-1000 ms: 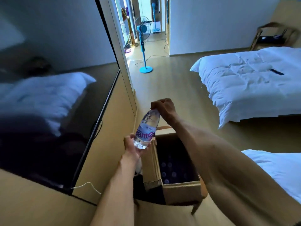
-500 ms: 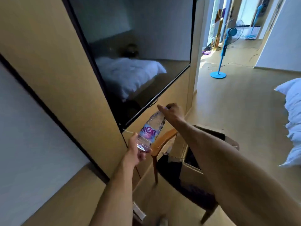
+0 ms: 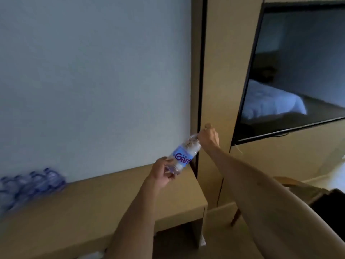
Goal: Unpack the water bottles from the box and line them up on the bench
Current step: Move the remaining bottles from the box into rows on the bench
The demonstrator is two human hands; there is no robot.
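A clear water bottle (image 3: 183, 155) with a blue label is held in the air between both hands, tilted so its top leans up to the right. The left hand (image 3: 162, 172) has its grip curled round the bottle's base, fingers wrapped under the bottom end. The right hand (image 3: 208, 135) pinches the cap end from above, its grip closed over the neck. The bottle hangs above the right end of the wooden counter (image 3: 104, 200), not touching it. At the far left of the counter stands a blurred cluster of bottles (image 3: 29, 184) against the wall. A dark screen (image 3: 298, 71) is mounted to the right
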